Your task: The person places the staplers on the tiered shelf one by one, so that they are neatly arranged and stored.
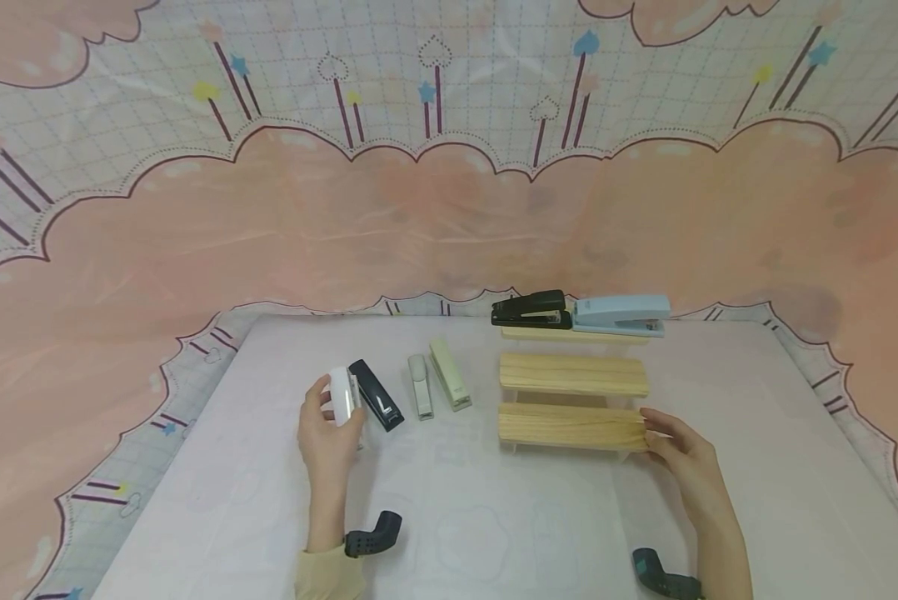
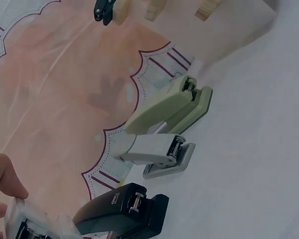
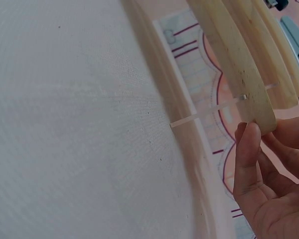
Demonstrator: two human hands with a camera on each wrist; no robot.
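My left hand [image 1: 327, 437] grips a white stapler [image 1: 341, 396] between thumb and fingers at the left of the table. Right beside it lies a black stapler [image 1: 376, 395]. Further right are a small grey-white stapler [image 1: 421, 386] and a pale green stapler [image 1: 450, 374]. With thumb and fingers my right hand [image 1: 685, 462] pinches the right end of the lowest wooden step [image 1: 572, 427] of a tiered stand; the right wrist view shows the thumb [image 3: 249, 144] against that step's edge. On the top tier sit a black stapler [image 1: 530, 309] and a light blue stapler [image 1: 621, 315], end to end.
The middle step [image 1: 572, 375] of the stand holds nothing. A white cloth covers the table [image 1: 449, 517], and a patterned peach curtain [image 1: 449, 225] hangs behind its far edge. Dark wrist-worn devices [image 1: 374, 534] sit by both wrists.
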